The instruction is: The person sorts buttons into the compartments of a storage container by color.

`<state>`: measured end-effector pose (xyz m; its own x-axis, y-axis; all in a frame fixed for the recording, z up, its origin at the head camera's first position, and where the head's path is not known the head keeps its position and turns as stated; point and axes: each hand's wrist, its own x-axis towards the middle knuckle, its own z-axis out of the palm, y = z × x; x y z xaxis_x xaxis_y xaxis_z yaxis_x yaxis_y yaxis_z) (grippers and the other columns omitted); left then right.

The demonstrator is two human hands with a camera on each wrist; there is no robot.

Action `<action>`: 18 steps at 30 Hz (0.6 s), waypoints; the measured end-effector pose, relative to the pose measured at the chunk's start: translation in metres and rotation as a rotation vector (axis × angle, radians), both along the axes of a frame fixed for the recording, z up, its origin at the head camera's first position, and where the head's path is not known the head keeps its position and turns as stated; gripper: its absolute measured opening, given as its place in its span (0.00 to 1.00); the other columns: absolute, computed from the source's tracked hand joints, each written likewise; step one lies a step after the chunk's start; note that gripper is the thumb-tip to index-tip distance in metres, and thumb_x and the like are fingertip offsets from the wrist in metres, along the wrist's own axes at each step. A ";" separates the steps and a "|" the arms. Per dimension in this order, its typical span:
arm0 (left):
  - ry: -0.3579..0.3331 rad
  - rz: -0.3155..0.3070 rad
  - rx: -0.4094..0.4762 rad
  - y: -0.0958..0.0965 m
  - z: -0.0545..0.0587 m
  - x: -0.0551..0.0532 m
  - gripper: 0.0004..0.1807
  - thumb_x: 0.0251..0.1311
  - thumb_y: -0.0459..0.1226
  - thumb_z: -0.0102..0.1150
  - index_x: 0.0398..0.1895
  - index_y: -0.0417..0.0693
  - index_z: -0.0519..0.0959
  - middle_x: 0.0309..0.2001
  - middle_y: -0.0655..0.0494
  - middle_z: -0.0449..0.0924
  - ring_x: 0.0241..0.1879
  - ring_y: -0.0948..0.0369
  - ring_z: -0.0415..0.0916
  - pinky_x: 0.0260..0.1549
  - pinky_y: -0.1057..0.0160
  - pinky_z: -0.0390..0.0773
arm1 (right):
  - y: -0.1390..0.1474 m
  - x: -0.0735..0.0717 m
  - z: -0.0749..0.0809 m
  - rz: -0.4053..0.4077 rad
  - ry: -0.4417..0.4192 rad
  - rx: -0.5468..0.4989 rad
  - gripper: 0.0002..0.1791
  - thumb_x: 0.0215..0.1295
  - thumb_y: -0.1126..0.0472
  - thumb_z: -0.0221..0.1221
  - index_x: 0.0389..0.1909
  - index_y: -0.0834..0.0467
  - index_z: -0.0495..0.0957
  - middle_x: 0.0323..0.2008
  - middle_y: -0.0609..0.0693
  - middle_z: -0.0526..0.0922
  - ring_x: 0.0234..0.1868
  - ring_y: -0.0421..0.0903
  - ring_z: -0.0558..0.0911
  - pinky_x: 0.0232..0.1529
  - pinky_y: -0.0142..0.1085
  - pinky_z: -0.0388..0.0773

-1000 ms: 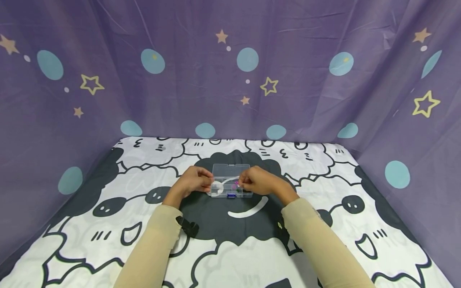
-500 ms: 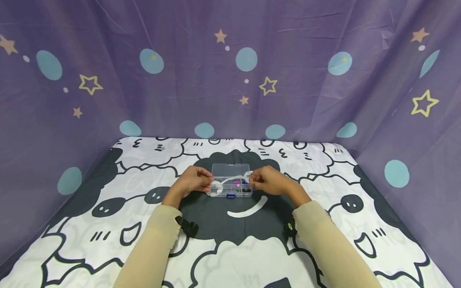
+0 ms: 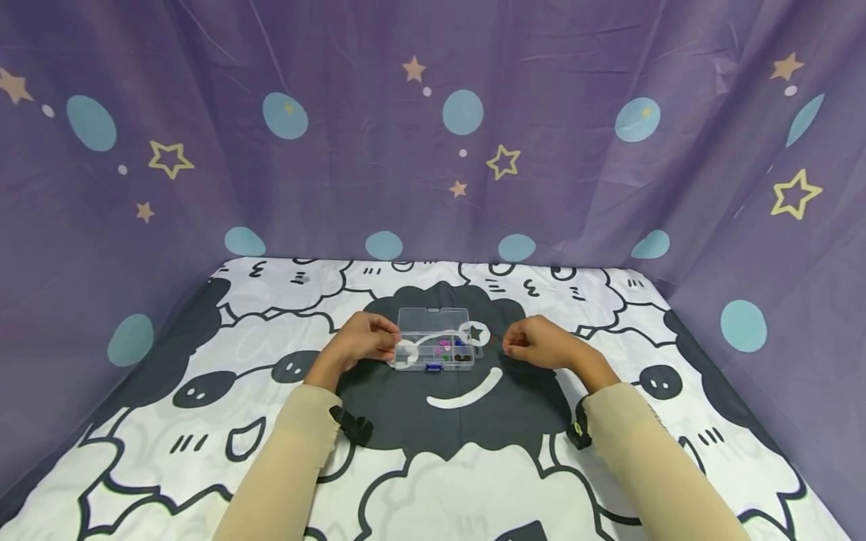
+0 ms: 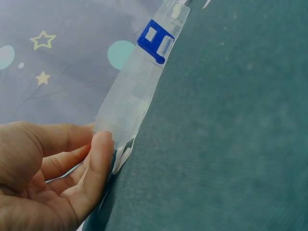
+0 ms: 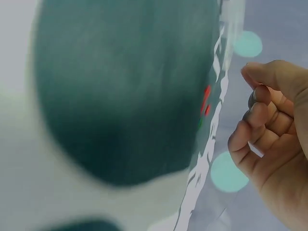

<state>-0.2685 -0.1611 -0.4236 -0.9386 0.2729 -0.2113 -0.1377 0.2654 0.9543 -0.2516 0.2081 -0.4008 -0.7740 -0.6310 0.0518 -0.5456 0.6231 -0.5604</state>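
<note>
A clear plastic compartment box (image 3: 433, 363) with its lid raised lies on the dark part of the sheep-print cloth. Small pink pieces (image 3: 443, 344), blue pieces (image 3: 459, 343) and dark pieces (image 3: 463, 358) sit in its compartments. My left hand (image 3: 365, 336) pinches the box's left side; in the left wrist view the thumb and fingers meet at its corner, below the blue latch (image 4: 156, 41). Off the box's right side, my right hand (image 3: 537, 342) hovers with loosely curled fingers and nothing visible in them. Small red pieces (image 5: 206, 101) lie on the cloth near it in the right wrist view.
The printed cloth (image 3: 440, 488) covers the whole surface, and its black and white shapes show through the clear box. A purple curtain (image 3: 379, 180) with stars and blue dots hangs behind and at both sides.
My right hand has moved right, from over the box's compartments to beyond its right side, uncovering the coloured pieces. The left hand keeps its hold on the box.
</note>
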 end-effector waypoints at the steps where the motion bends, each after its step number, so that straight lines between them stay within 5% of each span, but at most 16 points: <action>1: -0.005 0.004 0.000 0.000 0.000 0.000 0.13 0.67 0.28 0.63 0.52 0.29 0.79 0.42 0.40 0.81 0.29 0.57 0.85 0.31 0.62 0.89 | 0.003 0.000 0.000 -0.005 -0.006 0.007 0.04 0.69 0.67 0.62 0.34 0.61 0.85 0.23 0.41 0.81 0.23 0.35 0.72 0.25 0.29 0.71; 18: 0.009 0.001 0.010 0.000 0.002 0.003 0.14 0.67 0.27 0.63 0.52 0.26 0.78 0.43 0.39 0.81 0.28 0.58 0.84 0.31 0.62 0.89 | 0.030 -0.003 -0.009 -0.029 -0.119 0.069 0.04 0.63 0.69 0.65 0.30 0.60 0.86 0.22 0.42 0.82 0.22 0.36 0.75 0.24 0.29 0.73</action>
<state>-0.2660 -0.1610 -0.4215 -0.9406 0.2745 -0.2001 -0.1292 0.2557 0.9581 -0.2541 0.2382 -0.4097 -0.7898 -0.6076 -0.0842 -0.4590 0.6765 -0.5759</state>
